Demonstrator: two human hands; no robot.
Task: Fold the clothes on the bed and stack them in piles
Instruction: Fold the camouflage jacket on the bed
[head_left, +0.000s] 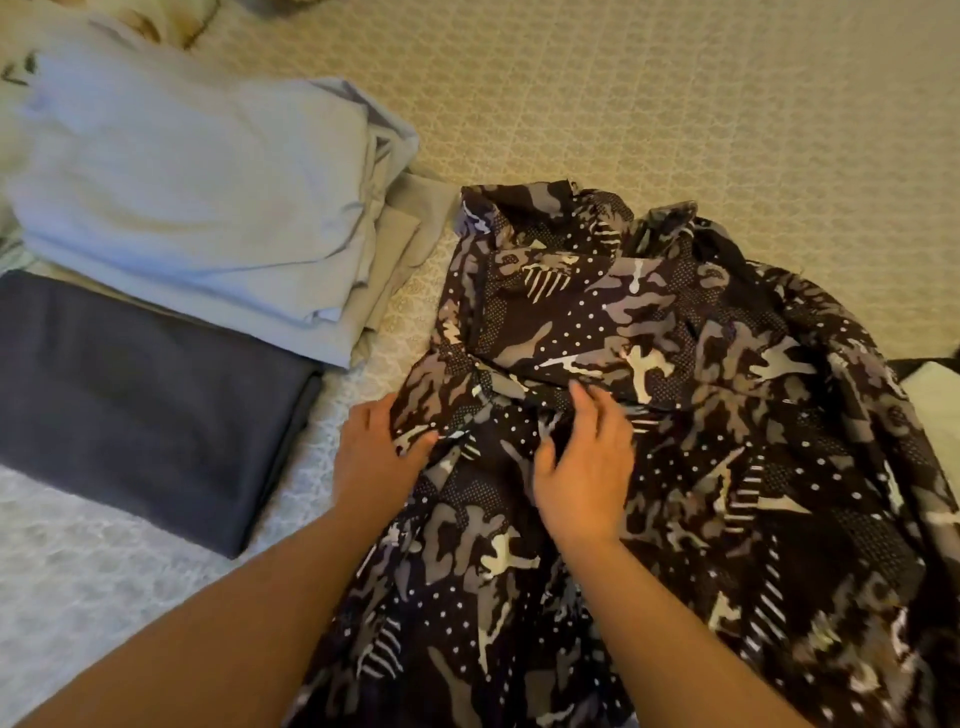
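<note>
A dark camouflage-patterned garment (701, 415) lies spread and rumpled over the right half of the bed (675, 104). My left hand (376, 452) grips its left edge, the thumb pinching a fold of the cloth. My right hand (584, 467) rests on the middle of the garment with fingers slightly bent, gathering a crease. To the left sits a pile of folded pale grey-blue clothes (182, 182), and in front of it lies a folded dark navy piece (140, 405).
A beige folded cloth (402, 244) sticks out under the pale pile. Something white and black (935, 405) shows at the right edge. A patterned pillow or cloth (130, 21) lies at the top left. The far part of the patterned bedcover is bare.
</note>
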